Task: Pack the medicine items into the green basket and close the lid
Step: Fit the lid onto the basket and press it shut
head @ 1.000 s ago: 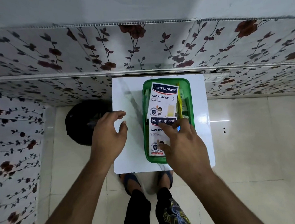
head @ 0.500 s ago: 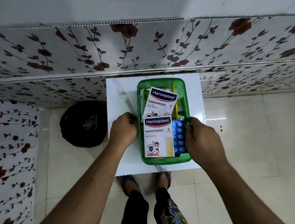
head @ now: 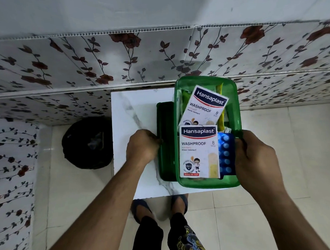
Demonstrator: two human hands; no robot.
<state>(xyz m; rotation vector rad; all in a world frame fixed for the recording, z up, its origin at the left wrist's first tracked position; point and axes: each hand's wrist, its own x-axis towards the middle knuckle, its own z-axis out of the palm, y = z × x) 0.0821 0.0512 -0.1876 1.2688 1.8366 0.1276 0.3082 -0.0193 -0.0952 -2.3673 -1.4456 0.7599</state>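
The green basket [head: 208,184] is at the right of the white table [head: 139,111], its far end reaching past the table's back edge. Inside lie two Hansaplast plaster boxes, one near [head: 198,151] and one far [head: 205,106], a blue blister pack [head: 226,154] and a yellow item [head: 221,113]. My right hand [head: 256,158] grips the basket's right wall. A dark green lid [head: 165,136] shows at the basket's left side, partly under it. My left hand [head: 142,146] is closed on the lid's left edge.
A black bin [head: 87,143] stands on the tiled floor left of the table. A flowered wall runs behind and to the left. My feet in sandals [head: 141,207] are under the table's near edge.
My right hand left the plaster box and took the basket's right wall. My left hand closed on the lid. The basket has shifted right and the lid now shows beside it.
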